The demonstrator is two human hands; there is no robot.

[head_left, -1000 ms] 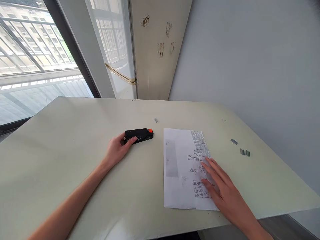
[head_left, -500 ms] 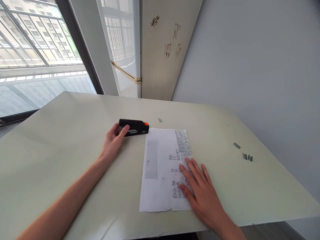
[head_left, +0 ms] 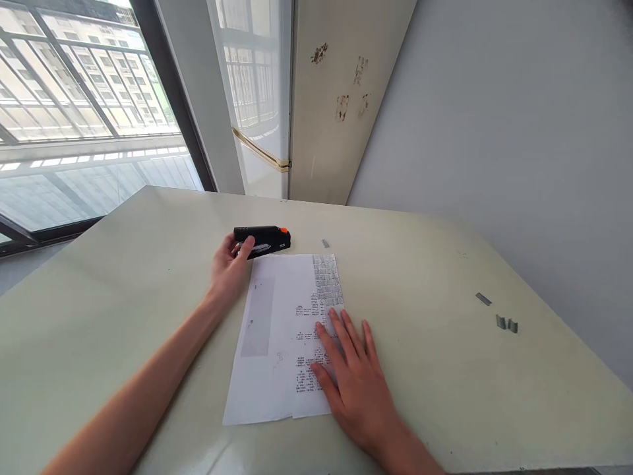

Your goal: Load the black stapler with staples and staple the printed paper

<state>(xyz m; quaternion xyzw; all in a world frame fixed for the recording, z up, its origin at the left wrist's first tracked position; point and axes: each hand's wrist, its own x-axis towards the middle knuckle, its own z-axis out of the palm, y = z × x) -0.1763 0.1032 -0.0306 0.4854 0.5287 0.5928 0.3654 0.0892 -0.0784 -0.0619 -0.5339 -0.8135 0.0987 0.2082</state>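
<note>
My left hand (head_left: 231,258) is wrapped round a black stapler (head_left: 264,240) with an orange piece near its front end. The stapler lies at the far left corner of some printed paper (head_left: 277,389), beyond its top edge. Flat on the paper's right side rests my right hand (head_left: 353,376), fingers spread, covering part of the print. A grey patterned strip (head_left: 326,280) runs down the upper right edge of the paper. The bottom edge shows a small step, as if two sheets overlap.
A small strip of staples (head_left: 325,243) lies beyond the paper. Further right are another staple strip (head_left: 483,299) and two short pieces (head_left: 507,324). The pale table (head_left: 420,277) meets a grey wall (head_left: 494,119) on the right; a window (head_left: 84,86) and a cabinet (head_left: 346,132) stand behind.
The paper has slid left under my right hand, which moved with it. The stapler in my left hand is slightly farther back, now past the paper's top edge. The camera view has shifted a little.
</note>
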